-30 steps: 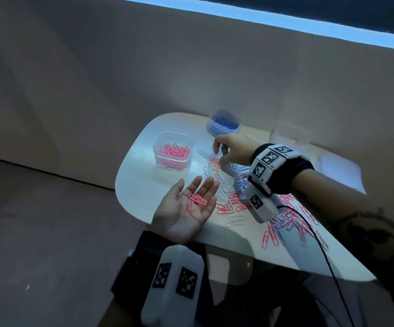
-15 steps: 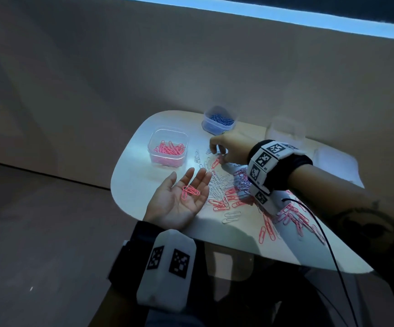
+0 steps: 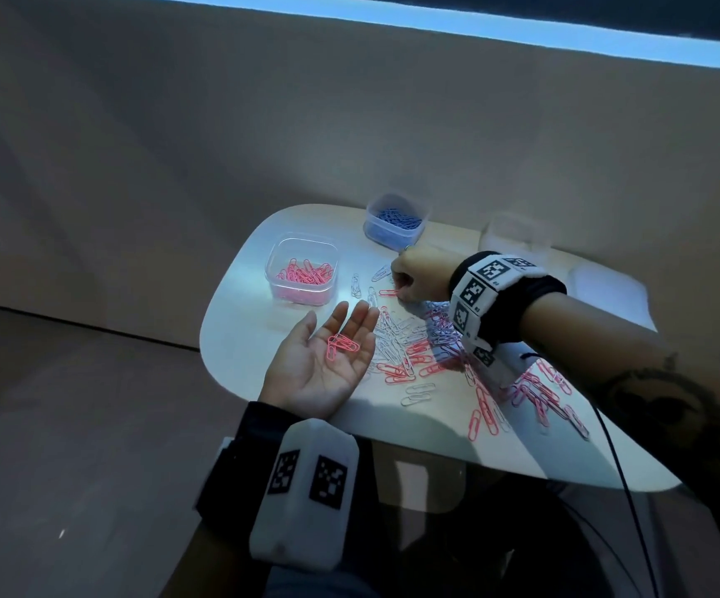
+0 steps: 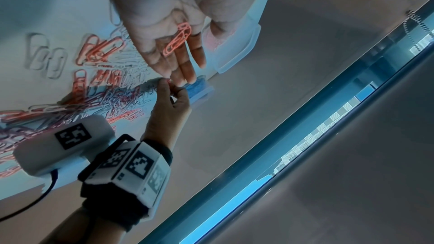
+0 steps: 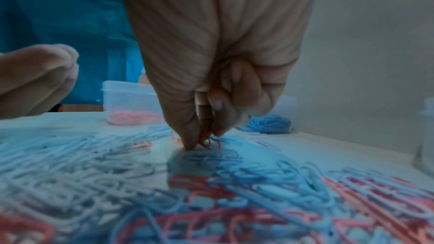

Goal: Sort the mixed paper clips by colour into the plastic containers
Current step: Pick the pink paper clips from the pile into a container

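A mixed pile of pink, white and blue paper clips (image 3: 418,343) covers the white table (image 3: 246,338). My left hand (image 3: 328,360) lies palm up at the table's near edge, fingers straight, with a few pink clips (image 3: 341,345) (image 4: 177,41) resting on the palm. Beyond the pile, my right hand (image 3: 410,280) reaches down with curled fingers and pinches a pink clip (image 5: 206,138) against the tabletop. A clear container with pink clips (image 3: 302,271) stands at the left, one with blue clips (image 3: 395,222) at the back.
A third clear container (image 3: 515,235) stands at the back right by the wall; what it holds cannot be told. A flat white lid (image 3: 608,295) lies right of it. A black cable (image 3: 621,468) runs from the right wrist over the table's near edge.
My right hand has dropped a little from near the blue container onto the clips and closed on a pink one. The left hand keeps its palm up with the pink clips.
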`<state>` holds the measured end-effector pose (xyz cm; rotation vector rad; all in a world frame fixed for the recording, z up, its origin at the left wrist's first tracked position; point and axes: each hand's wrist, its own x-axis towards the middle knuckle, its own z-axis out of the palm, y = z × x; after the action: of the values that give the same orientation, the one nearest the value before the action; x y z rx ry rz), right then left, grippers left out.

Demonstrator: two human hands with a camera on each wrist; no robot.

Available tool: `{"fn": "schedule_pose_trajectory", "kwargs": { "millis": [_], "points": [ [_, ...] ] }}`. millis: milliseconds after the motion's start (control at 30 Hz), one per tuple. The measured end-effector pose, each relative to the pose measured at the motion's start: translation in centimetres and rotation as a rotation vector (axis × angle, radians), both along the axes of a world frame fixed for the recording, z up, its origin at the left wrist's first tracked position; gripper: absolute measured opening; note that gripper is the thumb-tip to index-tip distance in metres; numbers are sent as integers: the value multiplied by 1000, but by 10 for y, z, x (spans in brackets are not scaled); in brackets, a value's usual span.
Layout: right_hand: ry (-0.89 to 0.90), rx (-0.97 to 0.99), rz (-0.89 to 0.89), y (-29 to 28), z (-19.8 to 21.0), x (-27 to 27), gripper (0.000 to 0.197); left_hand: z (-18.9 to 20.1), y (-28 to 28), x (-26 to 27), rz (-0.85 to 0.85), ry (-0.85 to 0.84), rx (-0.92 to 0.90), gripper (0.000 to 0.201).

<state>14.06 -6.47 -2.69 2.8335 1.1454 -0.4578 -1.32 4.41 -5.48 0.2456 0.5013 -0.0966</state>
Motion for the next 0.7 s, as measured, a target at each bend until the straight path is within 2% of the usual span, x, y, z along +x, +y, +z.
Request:
{"fn": "schedule_pose_trajectory", "kwargs": {
  "millis": [100,200,300,433,500,567,633,700],
  "points": [
    [35,-9,-25,-4,1,-1,19,0,-1,0,12,-8,13,40],
    [78,105,-61,-12,4,-1,2,0,-3,2,31,-11,28,42],
    [230,281,-137,-24,18,-5,18,1,-6,6,74,3,39,44],
    [481,445,-223,-38,31,-22,21,7,-18,17,70,18,80,42],
    [531,516,-216,-38,34,-32,21,10,-28,24,46,13,118,40],
    [492,556,-182,-34,38,-40,22,15,-39,31,36,-18,126,39],
    [359,541,-128,-30,40,-47,23,19,-49,37,41,-81,100,40],
    [254,512,-91,-29,43,-53,11,20,-55,42,47,-128,81,42]
  ]
}}
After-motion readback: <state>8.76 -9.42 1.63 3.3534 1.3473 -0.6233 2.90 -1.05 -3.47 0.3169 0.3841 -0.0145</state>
